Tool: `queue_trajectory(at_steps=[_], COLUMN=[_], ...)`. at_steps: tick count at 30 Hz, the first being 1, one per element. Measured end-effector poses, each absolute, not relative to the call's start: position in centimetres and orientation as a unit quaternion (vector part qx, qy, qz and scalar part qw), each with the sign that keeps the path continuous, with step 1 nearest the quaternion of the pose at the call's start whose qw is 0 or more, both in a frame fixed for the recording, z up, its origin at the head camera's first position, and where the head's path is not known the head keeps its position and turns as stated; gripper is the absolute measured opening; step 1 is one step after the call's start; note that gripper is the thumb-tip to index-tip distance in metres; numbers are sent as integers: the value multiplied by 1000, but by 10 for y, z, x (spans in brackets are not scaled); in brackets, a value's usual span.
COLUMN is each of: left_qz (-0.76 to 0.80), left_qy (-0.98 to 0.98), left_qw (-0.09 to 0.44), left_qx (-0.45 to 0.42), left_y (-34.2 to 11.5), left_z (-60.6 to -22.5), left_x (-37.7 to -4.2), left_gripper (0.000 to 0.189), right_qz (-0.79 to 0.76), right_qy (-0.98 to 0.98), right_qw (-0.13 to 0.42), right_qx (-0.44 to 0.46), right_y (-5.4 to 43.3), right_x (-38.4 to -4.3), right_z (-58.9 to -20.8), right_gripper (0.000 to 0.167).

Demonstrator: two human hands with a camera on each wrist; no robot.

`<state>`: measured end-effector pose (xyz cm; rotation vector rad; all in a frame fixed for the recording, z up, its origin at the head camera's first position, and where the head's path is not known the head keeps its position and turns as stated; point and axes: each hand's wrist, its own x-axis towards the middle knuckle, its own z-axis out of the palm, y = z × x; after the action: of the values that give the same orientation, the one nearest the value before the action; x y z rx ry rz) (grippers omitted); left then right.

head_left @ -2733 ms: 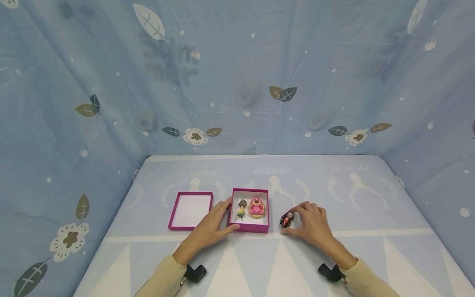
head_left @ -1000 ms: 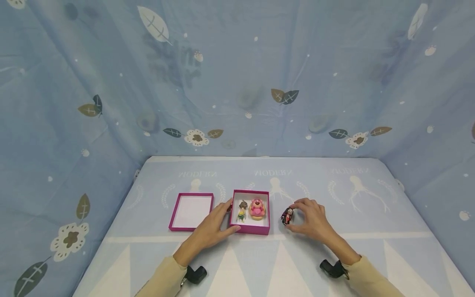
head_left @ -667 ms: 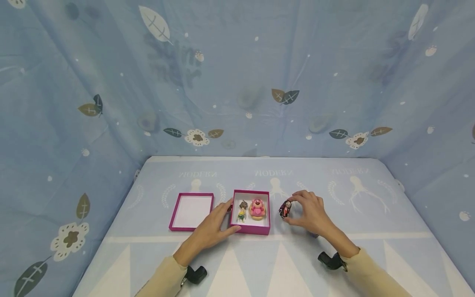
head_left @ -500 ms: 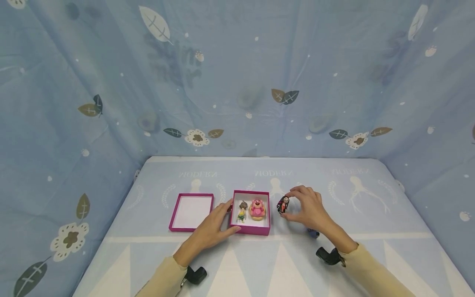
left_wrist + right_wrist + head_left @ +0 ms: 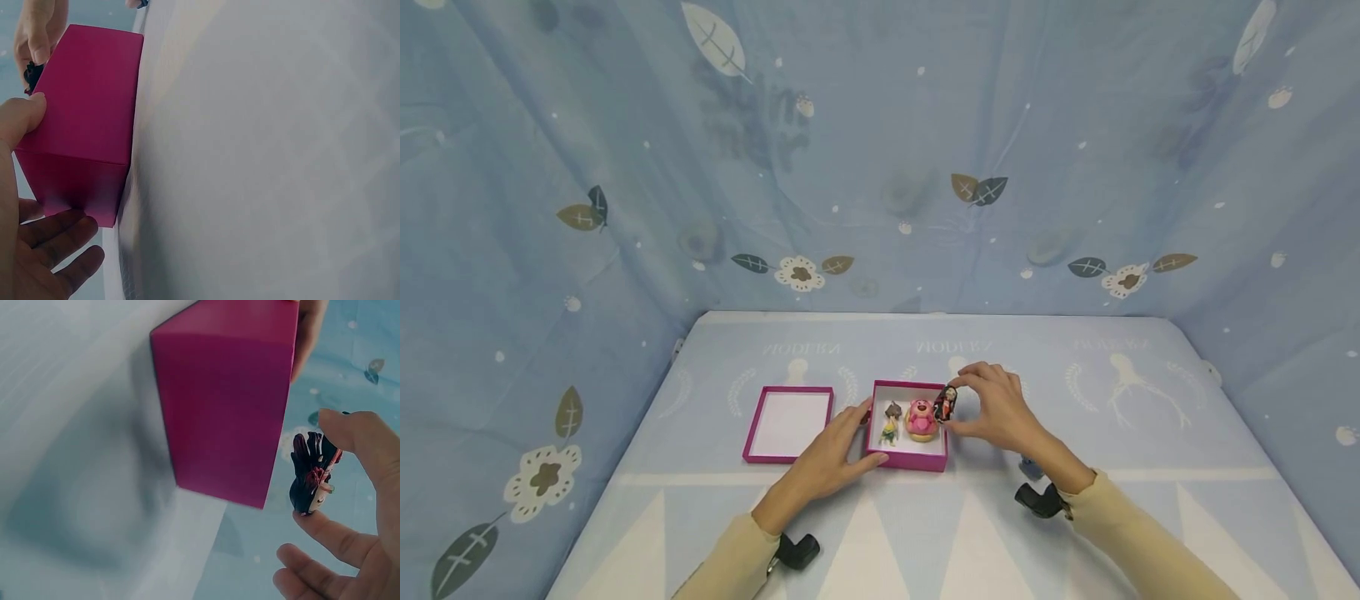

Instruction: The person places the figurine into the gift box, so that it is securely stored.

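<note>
Between thumb and index fingertip, my right hand (image 5: 1002, 410) pinches a small dark-haired figurine in black and red (image 5: 945, 404). It is held over the right rim of a magenta box (image 5: 913, 461); the right wrist view shows the figurine (image 5: 310, 475) above the box wall (image 5: 219, 412). At the box's left side is my left hand (image 5: 826, 454), its thumb at the front corner and its fingers along the left wall. Inside the box lie a pink bear figurine (image 5: 921, 420) and a brown-haired figurine in yellow and green (image 5: 890, 423).
Left of the box lies a magenta-edged lid (image 5: 790, 423), white inside up. A small blue object (image 5: 1030, 468) sits on the table, partly hidden by my right wrist. Patterned blue curtains (image 5: 880, 150) rise behind the table.
My right hand has lifted the dark-haired figurine from the table and moved it left to the box's right rim. The blue object has come into view. My left hand stays put.
</note>
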<state>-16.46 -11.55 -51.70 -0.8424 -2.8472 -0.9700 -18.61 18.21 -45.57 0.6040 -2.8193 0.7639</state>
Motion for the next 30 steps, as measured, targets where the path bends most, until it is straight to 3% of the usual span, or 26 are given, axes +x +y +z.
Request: queue_trajectory(at_steps=[30], left_qz=[-310], left_qy=[-908], left_qw=[10], left_qx=[-280], left_y=[-117], left_z=[-518], left_x=[-167], left_gripper=[91], right_qz=[274], right_qy=[-928], right_qw=[49], right_qx=[247], right_y=[134], right_x=[-192], right_z=[-475], right_gripper=[58])
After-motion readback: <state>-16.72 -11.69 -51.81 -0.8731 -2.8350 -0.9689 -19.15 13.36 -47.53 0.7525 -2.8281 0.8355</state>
